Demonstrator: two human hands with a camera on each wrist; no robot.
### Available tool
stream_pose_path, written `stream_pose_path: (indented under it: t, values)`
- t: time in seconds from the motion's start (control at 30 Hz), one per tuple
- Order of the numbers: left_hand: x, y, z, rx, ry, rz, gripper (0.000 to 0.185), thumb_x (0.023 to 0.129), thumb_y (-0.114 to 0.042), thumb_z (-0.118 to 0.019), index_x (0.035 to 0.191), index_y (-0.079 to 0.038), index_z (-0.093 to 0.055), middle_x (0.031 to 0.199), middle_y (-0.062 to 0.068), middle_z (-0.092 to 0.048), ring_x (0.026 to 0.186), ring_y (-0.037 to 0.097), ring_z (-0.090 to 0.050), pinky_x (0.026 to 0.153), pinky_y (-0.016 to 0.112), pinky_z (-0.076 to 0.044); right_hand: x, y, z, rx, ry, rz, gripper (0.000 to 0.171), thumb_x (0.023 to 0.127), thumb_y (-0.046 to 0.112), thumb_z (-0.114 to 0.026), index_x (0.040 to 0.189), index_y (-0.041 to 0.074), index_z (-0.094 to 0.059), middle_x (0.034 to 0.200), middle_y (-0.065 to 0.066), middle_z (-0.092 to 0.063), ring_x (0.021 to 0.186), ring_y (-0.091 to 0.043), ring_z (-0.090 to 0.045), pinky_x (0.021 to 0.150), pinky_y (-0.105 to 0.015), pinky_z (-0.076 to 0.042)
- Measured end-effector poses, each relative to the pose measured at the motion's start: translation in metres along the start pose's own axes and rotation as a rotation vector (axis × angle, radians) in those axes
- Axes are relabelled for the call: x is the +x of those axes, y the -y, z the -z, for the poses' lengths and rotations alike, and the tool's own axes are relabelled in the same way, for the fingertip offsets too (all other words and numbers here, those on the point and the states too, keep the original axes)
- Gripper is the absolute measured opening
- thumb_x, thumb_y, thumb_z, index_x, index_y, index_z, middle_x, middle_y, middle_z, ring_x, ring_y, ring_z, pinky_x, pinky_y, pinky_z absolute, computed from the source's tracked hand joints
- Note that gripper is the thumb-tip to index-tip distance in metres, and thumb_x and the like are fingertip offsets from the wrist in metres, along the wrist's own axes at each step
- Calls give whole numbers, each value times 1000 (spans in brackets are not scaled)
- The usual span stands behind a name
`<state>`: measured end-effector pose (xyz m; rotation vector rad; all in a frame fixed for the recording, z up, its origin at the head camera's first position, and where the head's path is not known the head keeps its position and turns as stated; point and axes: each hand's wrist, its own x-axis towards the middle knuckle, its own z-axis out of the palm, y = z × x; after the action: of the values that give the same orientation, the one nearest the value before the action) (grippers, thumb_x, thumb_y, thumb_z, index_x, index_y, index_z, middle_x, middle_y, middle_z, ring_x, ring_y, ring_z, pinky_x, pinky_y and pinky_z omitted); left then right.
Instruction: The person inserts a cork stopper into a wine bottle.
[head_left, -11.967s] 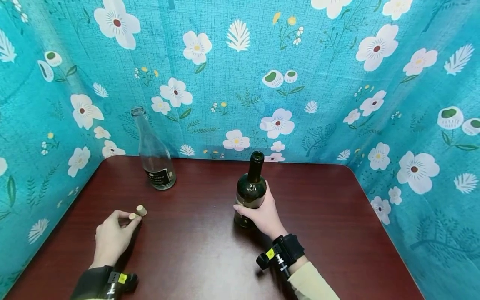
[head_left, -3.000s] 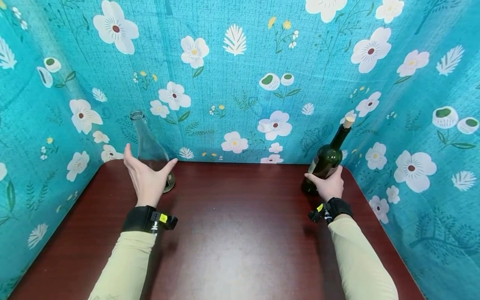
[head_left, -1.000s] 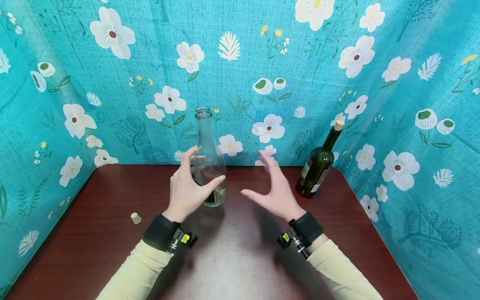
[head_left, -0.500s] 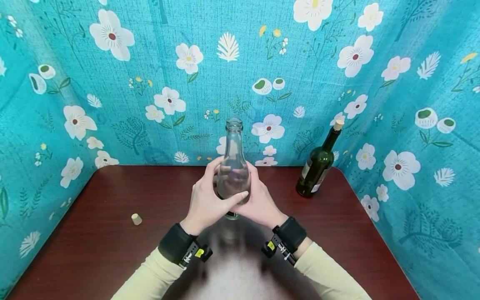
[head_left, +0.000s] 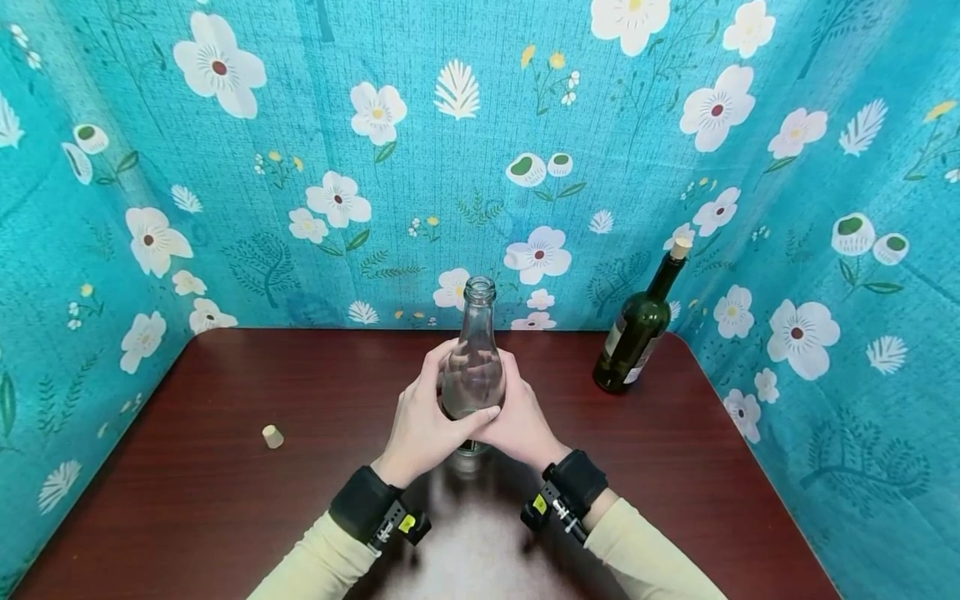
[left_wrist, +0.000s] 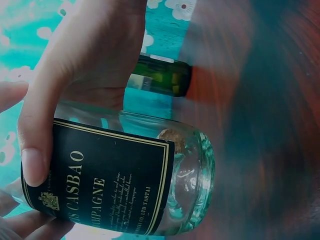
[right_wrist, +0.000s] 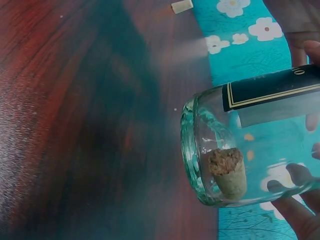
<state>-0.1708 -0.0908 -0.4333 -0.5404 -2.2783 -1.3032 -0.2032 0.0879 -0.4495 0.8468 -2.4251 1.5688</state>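
Clear bottle point(head_left: 474, 367) upright, gripped by left hand point(head_left: 422, 425) and right hand point(head_left: 519, 421), fingers curled round it.

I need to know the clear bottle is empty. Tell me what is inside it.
A cork lies inside the clear bottle, down at its base. No liquid shows there. Both hands and the black label cover the middle of the bottle.
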Motion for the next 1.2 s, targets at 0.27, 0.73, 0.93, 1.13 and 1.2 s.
stream_pose_path:
  t: [0.27,0.73,0.93,1.13,1.2]
  values:
    - [-5,10,-5,-22,24,21,95,77,-44,-89,154,-34,-34,131,-6,-62,113,13,-62,82,45,-55,-4,-10,-6,3,9,-24,102,74,22,-94,152,32,-30,138,7,-56,119,-9,-60,94,-38,-52]
    - [-13,22,-11,-56,30,62,94,76,-43,-90,152,-39,-35,131,-9,-62,113,10,-61,85,45,-54,-10,-23,-14,-6,14,-53,102,74,27,-94,153,32,-29,139,6,-55,119,-8,-59,94,-38,-52]
    - [-16,24,-12,-59,44,73,94,76,-43,-90,152,-39,-34,133,-9,-60,116,10,-60,87,46,-53,-14,-26,-17,-8,6,-62,101,74,28,-94,152,31,-30,137,6,-56,117,-8,-60,94,-38,-52]
    - [-17,24,-12,-53,77,90,97,77,-45,-89,154,-41,-30,136,-8,-58,121,11,-58,91,47,-51,-15,-30,-19,-19,-9,-49,100,74,28,-93,152,30,-30,136,6,-57,117,-9,-60,95,-38,-52]
    - [-18,25,-12,-52,89,101,97,78,-47,-88,155,-42,-29,136,-8,-57,121,12,-58,92,47,-51,-15,-31,-20,-29,-10,-50,100,75,28,-92,152,31,-29,135,7,-57,117,-8,-60,94,-37,-52]
